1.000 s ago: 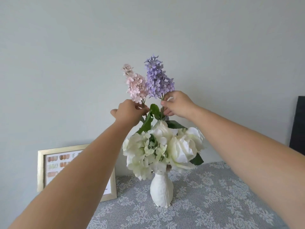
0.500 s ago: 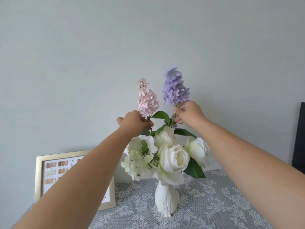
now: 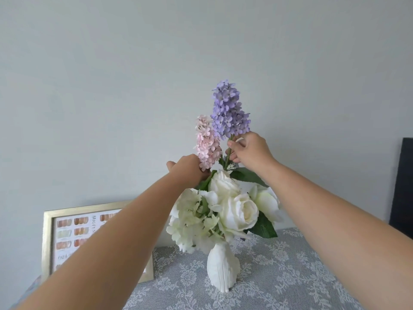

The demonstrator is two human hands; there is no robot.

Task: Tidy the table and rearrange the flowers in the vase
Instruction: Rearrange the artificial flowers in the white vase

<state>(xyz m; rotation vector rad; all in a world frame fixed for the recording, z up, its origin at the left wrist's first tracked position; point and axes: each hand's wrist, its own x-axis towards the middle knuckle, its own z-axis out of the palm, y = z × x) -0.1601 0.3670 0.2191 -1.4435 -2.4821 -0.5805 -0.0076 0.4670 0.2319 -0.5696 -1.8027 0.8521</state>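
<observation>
1. Up above the bouquet, the right hand [image 3: 250,152] pinches the green stem of the purple flower spike [image 3: 228,110] just under its blossoms, thumb and fingers closed on the stem.
2. The left hand [image 3: 188,171] is curled shut at the base of the pink flower spike [image 3: 206,142]; its fingers are on the hidden side, so the grip on that stem is likely but not plainly shown.
3. The pink spike stands just left of the purple one and lower, their blossoms touching or overlapping in this view.
4. Both spikes rise out of a cluster of white roses and hydrangea [image 3: 225,211] with dark green leaves.
5. The cluster sits in a small white vase [image 3: 222,268], upright near the middle of the counter [image 3: 301,276], which is covered by a grey lace-patterned cloth.
6. A gold-framed picture [image 3: 48,242] leans against the wall at the far left of the counter, partly hidden by the left forearm.
7. A dark panel [image 3: 402,182] shows at the right edge, against the pale wall.
</observation>
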